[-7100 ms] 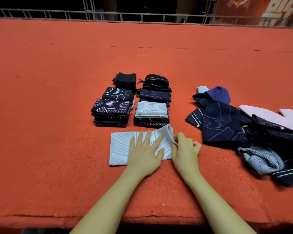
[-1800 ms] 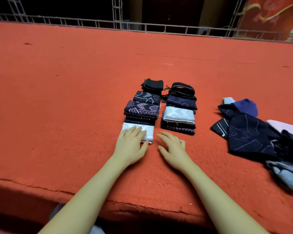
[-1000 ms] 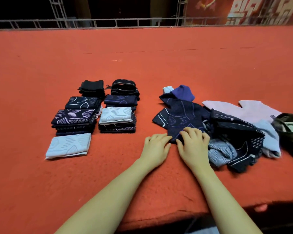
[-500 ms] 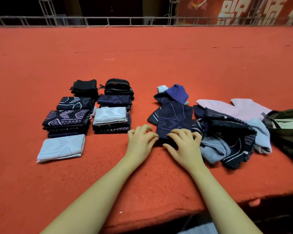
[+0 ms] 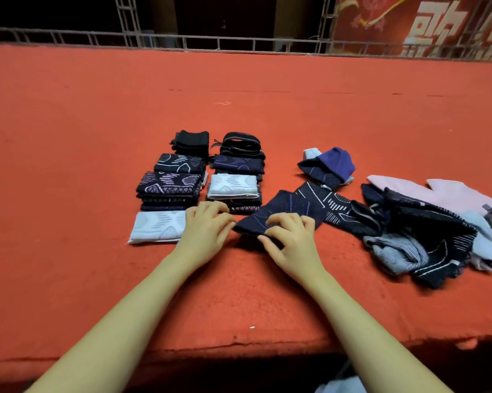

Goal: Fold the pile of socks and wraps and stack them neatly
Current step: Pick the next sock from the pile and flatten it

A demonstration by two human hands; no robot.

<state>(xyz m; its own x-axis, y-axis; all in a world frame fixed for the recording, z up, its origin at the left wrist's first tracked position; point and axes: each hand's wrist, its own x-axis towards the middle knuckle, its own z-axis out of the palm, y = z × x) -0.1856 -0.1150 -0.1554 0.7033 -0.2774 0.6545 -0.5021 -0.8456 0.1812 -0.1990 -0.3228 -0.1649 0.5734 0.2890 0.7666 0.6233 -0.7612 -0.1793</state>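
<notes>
- Red felt table point(image 5: 69, 165) under our 2 hands.
- Right hand point(image 5: 293, 239): curled fingers pinch the navy sock point(image 5: 284, 205).
- Left hand point(image 5: 205, 228): fingers curled loosely beside it, holding nothing.
- Folded stacks point(image 5: 202, 177) lie beyond the fingertips.

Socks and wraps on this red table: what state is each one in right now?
Light folded sock: flat, alone.
Folded stacks: neat, two columns.
Dark navy sock: unfolded, under the fingers.
Right hand: fingers curled on navy sock.
Left hand: curled, beside sock.
Loose pile: jumbled, unfolded.
</notes>
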